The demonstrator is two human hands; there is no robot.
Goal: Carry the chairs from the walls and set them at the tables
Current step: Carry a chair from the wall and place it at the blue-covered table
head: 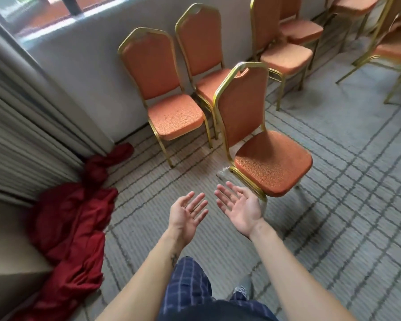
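Note:
An orange banquet chair with a gold frame stands on the carpet away from the wall, its seat turned to the right. My left hand and my right hand are stretched out palm up just in front of it, fingers straight, holding nothing. My right hand is closest to the chair's near seat corner and does not touch it. Two more orange chairs, one at the left and one behind it, stand against the white wall.
Several more orange chairs line the wall and stand at the upper right. A heap of red cloth lies on the carpet at the left beside grey curtains. A beige surface fills the lower left corner.

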